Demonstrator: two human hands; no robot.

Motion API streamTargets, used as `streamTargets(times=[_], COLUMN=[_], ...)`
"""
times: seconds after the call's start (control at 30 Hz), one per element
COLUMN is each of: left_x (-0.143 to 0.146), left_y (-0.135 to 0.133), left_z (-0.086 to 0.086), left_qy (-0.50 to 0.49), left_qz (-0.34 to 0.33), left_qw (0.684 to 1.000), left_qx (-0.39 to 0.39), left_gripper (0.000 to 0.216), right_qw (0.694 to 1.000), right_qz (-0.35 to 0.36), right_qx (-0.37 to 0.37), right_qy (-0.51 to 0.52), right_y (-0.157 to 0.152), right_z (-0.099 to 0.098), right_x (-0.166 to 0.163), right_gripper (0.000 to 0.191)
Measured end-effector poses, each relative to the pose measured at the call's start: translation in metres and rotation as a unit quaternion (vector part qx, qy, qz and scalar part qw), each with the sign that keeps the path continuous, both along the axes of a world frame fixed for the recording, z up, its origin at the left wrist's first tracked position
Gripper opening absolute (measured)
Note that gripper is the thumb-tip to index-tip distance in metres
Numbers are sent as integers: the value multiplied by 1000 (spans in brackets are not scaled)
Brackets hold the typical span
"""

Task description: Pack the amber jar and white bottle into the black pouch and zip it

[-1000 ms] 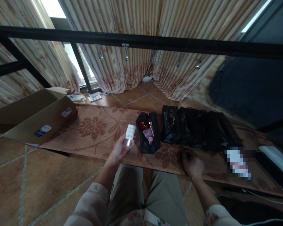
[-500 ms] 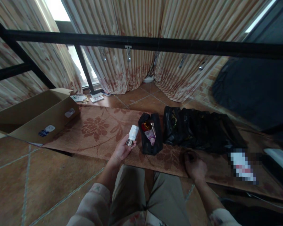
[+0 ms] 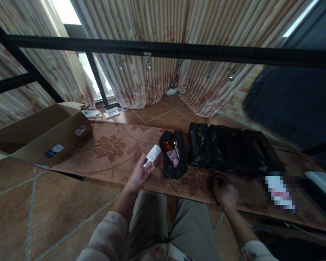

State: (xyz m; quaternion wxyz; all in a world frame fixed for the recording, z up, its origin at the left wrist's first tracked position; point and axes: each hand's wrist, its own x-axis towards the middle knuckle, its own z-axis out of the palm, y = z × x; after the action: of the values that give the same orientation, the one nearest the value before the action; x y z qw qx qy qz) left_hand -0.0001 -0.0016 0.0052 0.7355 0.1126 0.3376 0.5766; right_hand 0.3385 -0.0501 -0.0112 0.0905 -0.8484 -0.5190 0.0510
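My left hand [image 3: 142, 172] holds a white tube [image 3: 153, 153] with a shiny silver cap, tilted up to the right. Just right of the tube stands an open black pouch [image 3: 181, 167]. Inside the pouch are an amber-coloured item [image 3: 168, 145] and a pink packet [image 3: 174, 158]. My right hand [image 3: 225, 191] rests on the cloth near the front edge with its fingers curled in. Shadow hides whether anything is in those fingers. Beyond that hand, a row of black bags [image 3: 228, 146] lies side by side.
A floral cloth [image 3: 108, 148] covers the low table. An open cardboard box [image 3: 54, 139] sits at its left end. On the right are a blurred white-and-red item [image 3: 280, 192] and a pale flat object [image 3: 324, 186]. A black rail [image 3: 163, 49] crosses before the curtains.
The white tube has turned in my left hand, leaning further to the right, and its silver cap lies differently in the fingers. My right hand and the black pouch have stayed put.
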Motion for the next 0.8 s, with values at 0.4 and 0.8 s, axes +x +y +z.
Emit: streamTargets(times=[0.4, 0.8], left_x=[1, 4], left_y=[-2, 0], left_z=[-6, -7], left_qy=[19, 22], left_qz=[-10, 31], left_qw=[996, 995], left_qx=[87, 87], left_gripper=[22, 14], right_qw=[1000, 1000], right_qz=[5, 2], right_qx=[6, 6], right_qy=[0, 3], right_y=[-1, -1], right_z=[0, 1], right_x=[0, -1], right_gripper=[35, 34])
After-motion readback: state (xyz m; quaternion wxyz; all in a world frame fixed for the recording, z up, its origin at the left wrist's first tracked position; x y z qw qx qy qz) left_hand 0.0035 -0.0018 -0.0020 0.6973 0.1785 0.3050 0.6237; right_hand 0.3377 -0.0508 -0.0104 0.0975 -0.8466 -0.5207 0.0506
